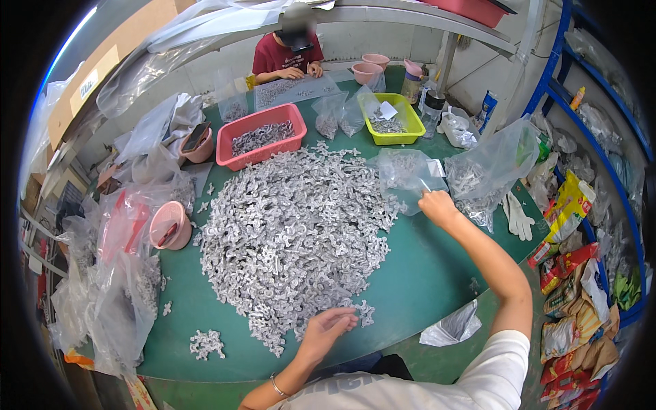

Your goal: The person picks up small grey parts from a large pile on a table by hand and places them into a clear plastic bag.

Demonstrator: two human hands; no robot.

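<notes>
A large heap of small silver-grey metal parts covers the middle of the green table. My left hand is over the heap's near edge, fingers stretched out and slightly curved, with no part visibly held. Beside its fingertips lies a small cluster of the same parts. My right arm reaches forward across the table. The right hand is closed, its fingers at the near edge of a clear plastic bag with metal parts inside and a white label. Whatever those fingers pinch is hidden.
Behind the heap stand a red tray and a yellow-green tray, both with parts. Across the table a person in a dark red shirt handles small parts. Filled bags and a pink cup are left; a white glove lies right.
</notes>
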